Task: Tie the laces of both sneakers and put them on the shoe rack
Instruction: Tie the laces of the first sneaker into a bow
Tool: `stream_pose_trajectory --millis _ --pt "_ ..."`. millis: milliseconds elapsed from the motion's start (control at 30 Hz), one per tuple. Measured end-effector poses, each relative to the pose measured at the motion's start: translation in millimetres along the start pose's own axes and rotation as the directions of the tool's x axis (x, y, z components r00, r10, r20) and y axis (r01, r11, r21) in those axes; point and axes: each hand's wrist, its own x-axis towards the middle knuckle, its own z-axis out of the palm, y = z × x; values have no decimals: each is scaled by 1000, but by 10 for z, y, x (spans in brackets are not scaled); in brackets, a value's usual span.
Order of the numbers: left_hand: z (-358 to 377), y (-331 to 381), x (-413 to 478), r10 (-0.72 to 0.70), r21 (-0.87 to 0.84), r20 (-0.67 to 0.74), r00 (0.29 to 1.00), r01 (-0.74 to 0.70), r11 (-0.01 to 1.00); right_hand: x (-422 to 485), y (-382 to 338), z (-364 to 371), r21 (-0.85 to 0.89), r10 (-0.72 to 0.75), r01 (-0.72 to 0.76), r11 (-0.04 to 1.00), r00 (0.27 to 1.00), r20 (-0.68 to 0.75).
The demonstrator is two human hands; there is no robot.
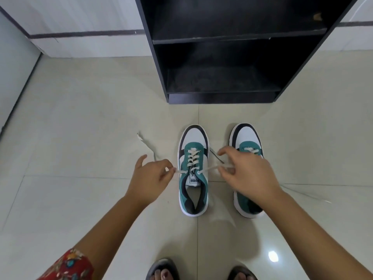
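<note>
Two white, teal and black sneakers stand side by side on the floor, toes toward the rack. My left hand (151, 176) pinches the left lace end of the left sneaker (193, 170), pulled out to the left; its loose tail (147, 145) trails across the tiles. My right hand (246, 174) pinches the same shoe's right lace end, stretched out to the right. That hand covers the middle of the right sneaker (247, 142), whose lace lies loose on the floor at the right. The black shoe rack (222, 93) stands just beyond the shoes, its shelves bare.
Glossy beige floor tiles (80, 118) surround the shoes. A white wall with a dark stripe (80, 34) runs behind the rack, and a wall stands at the far left. My feet in dark sandals (163, 269) are at the bottom edge.
</note>
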Motion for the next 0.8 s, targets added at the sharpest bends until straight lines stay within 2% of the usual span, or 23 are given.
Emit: stream_pose_trajectory --millis 67,133,200,267,333,367,433,500,567,633,700,733,800 --pt "14 -8 -11 -42 39 40 998 41 998 1 25 -53 -86 -7 1 996 998 -65" --pt "54 -12 -33 -56 31 52 997 55 998 -31 77 16 -153 1 -2 988 1000 -5" --pt "93 33 -42 -39 -47 30 999 41 998 -95 141 144 -20 25 -25 999 1000 -8" --pt "119 120 -29 -48 -182 32 998 53 982 -153 260 253 147 72 -57 987 993 -98" --pt "154 186 -15 -66 -247 90 994 86 965 -190 436 327 162 185 -158 974 968 -169" --pt "176 203 -15 -76 -256 111 991 103 961 -210 513 348 200 275 -242 949 948 -158" --pt "224 211 -25 -86 -244 125 988 115 963 -226 606 368 391 429 -378 839 902 -50" --pt "278 223 -37 -90 -224 127 988 117 968 -224 672 366 541 450 -391 745 893 25" --pt "318 231 -35 -102 -230 121 987 127 965 -232 727 327 588 407 -380 714 909 93" --pt "339 239 -34 -109 -246 114 987 135 960 -258 763 309 502 380 -389 772 916 126" --pt "346 240 -31 -111 -266 110 988 136 954 -287 782 352 264 384 -385 885 922 57" --pt "346 242 -28 -113 -276 107 988 138 951 -292 797 385 168 394 -388 906 919 -3" --pt "343 248 -35 -121 -294 101 987 146 945 -291 838 410 86 432 -426 901 897 -86"
